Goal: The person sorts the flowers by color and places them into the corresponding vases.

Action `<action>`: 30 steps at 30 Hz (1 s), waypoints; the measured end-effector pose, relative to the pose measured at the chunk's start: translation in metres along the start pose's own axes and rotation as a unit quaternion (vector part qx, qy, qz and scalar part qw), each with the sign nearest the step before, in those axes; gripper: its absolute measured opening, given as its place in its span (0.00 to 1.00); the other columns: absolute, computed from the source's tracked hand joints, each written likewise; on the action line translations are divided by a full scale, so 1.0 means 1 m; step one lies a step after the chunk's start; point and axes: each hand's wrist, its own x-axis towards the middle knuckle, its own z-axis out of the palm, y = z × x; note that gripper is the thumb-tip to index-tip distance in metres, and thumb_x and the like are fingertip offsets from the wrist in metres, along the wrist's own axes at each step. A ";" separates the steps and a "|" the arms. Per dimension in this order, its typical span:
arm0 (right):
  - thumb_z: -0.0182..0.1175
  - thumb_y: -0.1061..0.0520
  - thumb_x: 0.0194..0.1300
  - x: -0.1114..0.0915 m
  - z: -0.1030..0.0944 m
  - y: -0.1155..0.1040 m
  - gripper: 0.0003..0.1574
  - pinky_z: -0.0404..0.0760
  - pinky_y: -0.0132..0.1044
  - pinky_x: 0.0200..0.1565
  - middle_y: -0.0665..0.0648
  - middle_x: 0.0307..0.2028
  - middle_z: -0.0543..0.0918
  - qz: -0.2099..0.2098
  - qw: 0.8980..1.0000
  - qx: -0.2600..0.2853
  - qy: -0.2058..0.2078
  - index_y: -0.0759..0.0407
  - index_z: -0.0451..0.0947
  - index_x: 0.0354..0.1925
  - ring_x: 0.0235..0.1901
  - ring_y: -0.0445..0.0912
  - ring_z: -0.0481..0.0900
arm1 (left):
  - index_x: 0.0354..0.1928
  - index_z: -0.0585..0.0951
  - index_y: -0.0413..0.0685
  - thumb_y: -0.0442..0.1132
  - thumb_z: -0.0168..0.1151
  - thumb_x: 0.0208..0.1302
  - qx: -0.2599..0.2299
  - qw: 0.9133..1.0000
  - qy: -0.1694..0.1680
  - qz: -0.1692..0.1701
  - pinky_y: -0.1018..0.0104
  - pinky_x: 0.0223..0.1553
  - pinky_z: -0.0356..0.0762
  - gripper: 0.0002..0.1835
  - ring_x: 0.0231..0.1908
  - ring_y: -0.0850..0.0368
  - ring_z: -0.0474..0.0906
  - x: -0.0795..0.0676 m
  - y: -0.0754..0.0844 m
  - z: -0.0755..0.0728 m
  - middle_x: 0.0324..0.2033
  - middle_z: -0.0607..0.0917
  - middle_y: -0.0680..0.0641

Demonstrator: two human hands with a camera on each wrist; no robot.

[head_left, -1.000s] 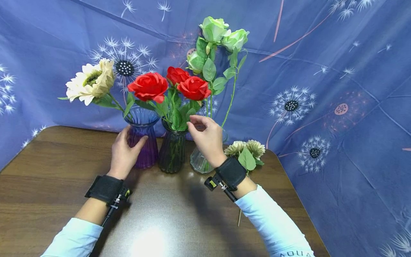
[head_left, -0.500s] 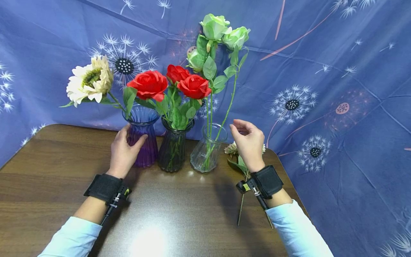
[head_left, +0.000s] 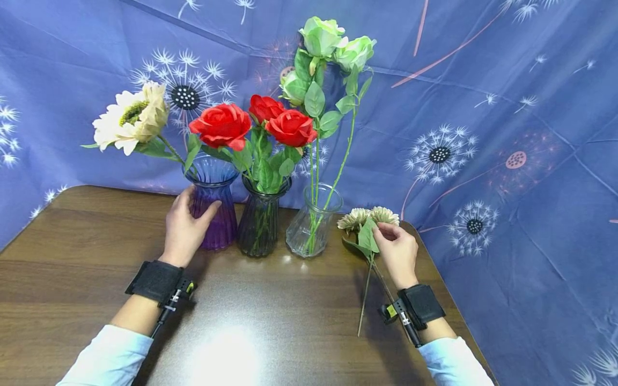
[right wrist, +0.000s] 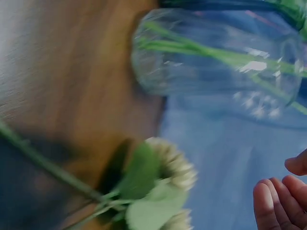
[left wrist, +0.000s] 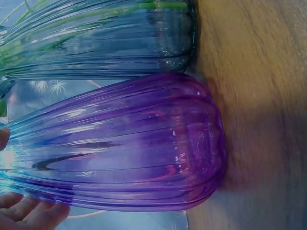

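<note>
My left hand (head_left: 185,230) holds the blue-and-purple glass vase (head_left: 221,222) round its waist, thumb on one side and fingers on the other. A cream sunflower (head_left: 132,117) leans out of that vase to the left. My right hand (head_left: 398,252) is over the cream flowers (head_left: 384,215) lying on the table, its fingertips close to a green leaf (head_left: 368,236). In the right wrist view, the thumb and the loosely bent fingers (right wrist: 276,203) stand apart with nothing between them. Two bare stems (head_left: 365,300) of these flowers point toward the near edge.
A dark glass vase (head_left: 258,228) with red roses (head_left: 291,128) stands beside the purple one. To its right is a clear glass vase (head_left: 296,236) with tall pale green roses (head_left: 321,37). A blue dandelion-print cloth (head_left: 531,214) hangs behind the wooden table (head_left: 270,300).
My right hand has moved from the red roses' vase to the right and down, over to the lying cream flowers. My left hand has stayed on the purple vase.
</note>
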 end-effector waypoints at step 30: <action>0.62 0.55 0.57 -0.017 0.022 0.090 0.16 0.73 0.29 0.20 0.56 0.18 0.84 0.174 0.962 -0.082 -0.194 0.69 0.82 0.35 0.13 0.37 0.76 | 0.60 0.67 0.29 0.41 0.67 0.56 0.010 1.000 -0.004 -0.006 0.44 0.54 0.71 0.34 0.51 0.33 0.74 0.000 0.000 0.001 0.53 0.76 0.29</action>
